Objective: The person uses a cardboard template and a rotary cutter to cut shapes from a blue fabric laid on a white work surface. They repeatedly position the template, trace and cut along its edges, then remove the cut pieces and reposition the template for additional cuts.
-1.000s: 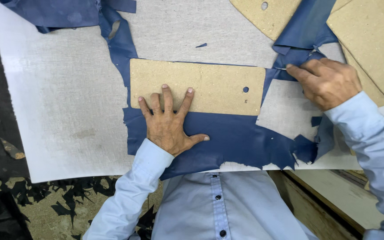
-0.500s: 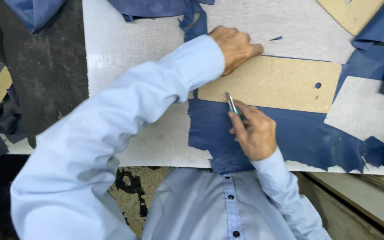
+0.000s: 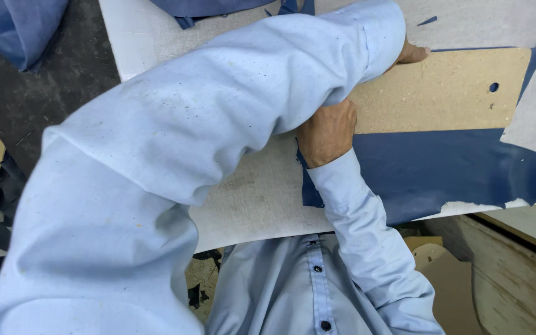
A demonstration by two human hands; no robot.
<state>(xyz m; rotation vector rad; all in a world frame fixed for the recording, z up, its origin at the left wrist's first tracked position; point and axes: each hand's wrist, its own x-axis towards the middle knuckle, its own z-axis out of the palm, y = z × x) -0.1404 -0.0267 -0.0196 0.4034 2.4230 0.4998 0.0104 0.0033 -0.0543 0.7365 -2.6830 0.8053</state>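
Left hand (image 3: 412,53) presses flat tan rectangular fibreboard template (image 3: 448,93) onto dark blue leather sheet (image 3: 442,167), steadying it mid-frame; right hand (image 3: 327,131) beside it, fingers hidden, grip unclear

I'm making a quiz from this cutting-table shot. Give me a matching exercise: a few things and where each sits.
1. board
2. blue sheet
3. right hand
4. blue scrap

a. at the board's lower left edge
b. alone on the grey table, above the board
c. lying on the blue sheet
d. under the board, showing below it

Pairs: 1-c, 2-d, 3-a, 4-b
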